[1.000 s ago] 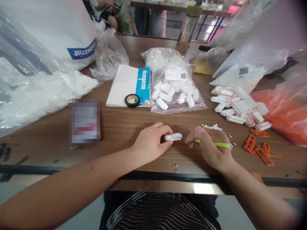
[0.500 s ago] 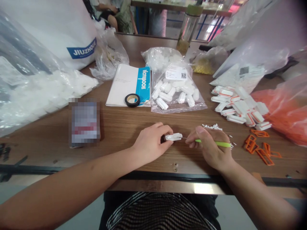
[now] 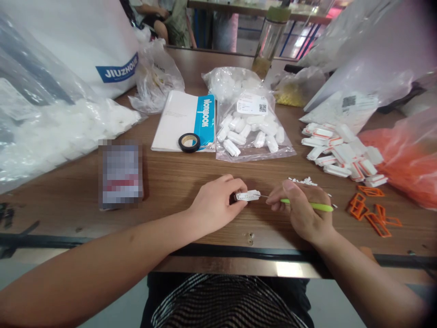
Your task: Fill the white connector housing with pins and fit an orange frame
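Note:
Thumb and fingers of my left hand (image 3: 218, 198) pinch the left end of a small white plastic connector housing (image 3: 248, 196), which has a row of small holes along its face. My right hand (image 3: 300, 207) is closed around a thin-tipped tool with a bright green handle (image 3: 321, 207). Its fine metal tip points left and reaches the housing's right end; whether it sits inside a hole is too small to tell. Beyond my right hand lies a scatter of tiny white plugs (image 3: 307, 181), partly hidden by the hand.
Right: orange frames (image 3: 377, 224), a pile of white housings with orange strips (image 3: 336, 157), and an orange-filled bag (image 3: 406, 155). Behind: a bag of white housings (image 3: 256, 152), a notebook (image 3: 174, 120), black tape (image 3: 189, 142) and a bottle (image 3: 269, 43). Left: a blurred packet (image 3: 121, 175) and a large bag (image 3: 61, 132).
My right hand and the green tool have shifted slightly to the right. My left hand keeps its hold on the housing, almost unmoved.

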`<state>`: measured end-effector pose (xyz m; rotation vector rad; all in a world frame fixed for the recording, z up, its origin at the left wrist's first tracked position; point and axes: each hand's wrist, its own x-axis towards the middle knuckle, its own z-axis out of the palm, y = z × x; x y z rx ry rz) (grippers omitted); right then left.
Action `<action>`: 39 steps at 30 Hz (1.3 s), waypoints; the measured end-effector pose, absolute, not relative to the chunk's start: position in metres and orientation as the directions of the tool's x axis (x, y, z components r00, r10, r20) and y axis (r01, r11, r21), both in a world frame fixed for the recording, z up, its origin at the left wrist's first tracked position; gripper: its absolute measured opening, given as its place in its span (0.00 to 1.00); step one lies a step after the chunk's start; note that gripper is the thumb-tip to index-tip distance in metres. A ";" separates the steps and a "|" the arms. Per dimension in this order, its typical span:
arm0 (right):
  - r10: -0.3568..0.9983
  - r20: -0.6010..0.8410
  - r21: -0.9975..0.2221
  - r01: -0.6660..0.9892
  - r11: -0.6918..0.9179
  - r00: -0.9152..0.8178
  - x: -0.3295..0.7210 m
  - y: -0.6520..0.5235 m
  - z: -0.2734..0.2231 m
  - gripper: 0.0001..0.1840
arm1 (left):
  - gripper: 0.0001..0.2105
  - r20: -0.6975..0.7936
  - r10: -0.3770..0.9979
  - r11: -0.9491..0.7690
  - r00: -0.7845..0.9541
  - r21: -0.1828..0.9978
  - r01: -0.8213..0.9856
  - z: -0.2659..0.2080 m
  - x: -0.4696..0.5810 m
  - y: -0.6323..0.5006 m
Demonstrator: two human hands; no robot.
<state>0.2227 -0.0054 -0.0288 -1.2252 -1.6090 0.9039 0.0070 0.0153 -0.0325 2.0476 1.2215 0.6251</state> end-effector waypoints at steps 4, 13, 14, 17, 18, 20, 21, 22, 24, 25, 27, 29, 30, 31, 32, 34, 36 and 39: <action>0.969 0.214 -0.919 0.311 0.242 -0.122 0.223 -0.006 -0.031 0.23 | 0.04 0.064 0.892 -0.341 0.447 0.746 0.572 -0.033 0.007 0.015; 0.957 0.177 -0.848 0.459 0.266 -0.228 0.222 -0.006 -0.019 0.21 | 0.05 0.063 0.896 -0.333 0.440 0.750 0.571 -0.035 0.007 0.015; 0.954 0.177 -0.833 0.480 0.276 -0.241 0.221 -0.006 -0.017 0.21 | 0.05 0.066 0.897 -0.334 0.438 0.749 0.572 -0.035 0.008 0.015; 0.944 0.187 -0.802 0.512 0.307 -0.273 0.220 -0.005 -0.014 0.20 | 0.05 0.073 0.899 -0.338 0.432 0.744 0.577 -0.037 0.008 0.015; 0.943 0.192 -0.803 0.509 0.310 -0.272 0.220 -0.005 -0.014 0.20 | 0.05 0.074 0.898 -0.339 0.433 0.744 0.576 -0.037 0.008 0.015; 0.950 0.201 -0.828 0.477 0.294 -0.237 0.222 -0.006 -0.017 0.21 | 0.05 0.071 0.896 -0.340 0.439 0.745 0.574 -0.036 0.007 0.015; 0.956 0.208 -0.847 0.451 0.281 -0.206 0.223 -0.006 -0.018 0.22 | 0.05 0.068 0.895 -0.340 0.442 0.746 0.574 -0.035 0.007 0.015; 0.961 0.213 -0.865 0.423 0.270 -0.178 0.224 -0.006 -0.020 0.22 | 0.05 0.065 0.893 -0.340 0.444 0.745 0.575 -0.034 0.007 0.015; 0.964 0.218 -0.883 0.390 0.260 -0.150 0.226 -0.006 -0.023 0.23 | 0.05 0.061 0.894 -0.339 0.445 0.742 0.578 -0.033 0.007 0.015; 0.964 0.218 -0.882 0.391 0.262 -0.153 0.226 -0.006 -0.024 0.24 | 0.05 0.062 0.894 -0.339 0.445 0.742 0.578 -0.033 0.007 0.015; 0.963 0.212 -0.873 0.411 0.263 -0.167 0.224 -0.005 -0.024 0.24 | 0.05 0.065 0.894 -0.339 0.443 0.746 0.574 -0.033 0.007 0.015; 0.965 0.198 -0.867 0.429 0.255 -0.175 0.223 -0.005 -0.024 0.23 | 0.05 0.068 0.894 -0.338 0.442 0.751 0.568 -0.034 0.008 0.015; 0.966 0.190 -0.865 0.434 0.250 -0.176 0.222 -0.005 -0.023 0.23 | 0.05 0.069 0.895 -0.338 0.442 0.752 0.566 -0.034 0.008 0.015; 0.967 0.184 -0.865 0.437 0.245 -0.176 0.222 -0.005 -0.023 0.23 | 0.05 0.071 0.895 -0.338 0.441 0.753 0.565 -0.035 0.008 0.015; 0.968 0.179 -0.868 0.435 0.239 -0.174 0.222 -0.005 -0.023 0.23 | 0.05 0.070 0.894 -0.339 0.442 0.752 0.566 -0.035 0.008 0.015; 0.971 0.185 -0.887 0.400 0.231 -0.150 0.223 -0.003 -0.022 0.24 | 0.05 0.066 0.893 -0.340 0.445 0.746 0.572 -0.034 0.008 0.015; 0.974 0.204 -0.910 0.346 0.227 -0.104 0.225 -0.002 -0.022 0.25 | 0.05 0.062 0.891 -0.344 0.450 0.738 0.580 -0.034 0.007 0.015; 0.974 0.213 -0.922 0.316 0.226 -0.075 0.226 0.000 -0.024 0.26 | 0.05 0.060 0.890 -0.344 0.452 0.739 0.580 -0.033 0.007 0.015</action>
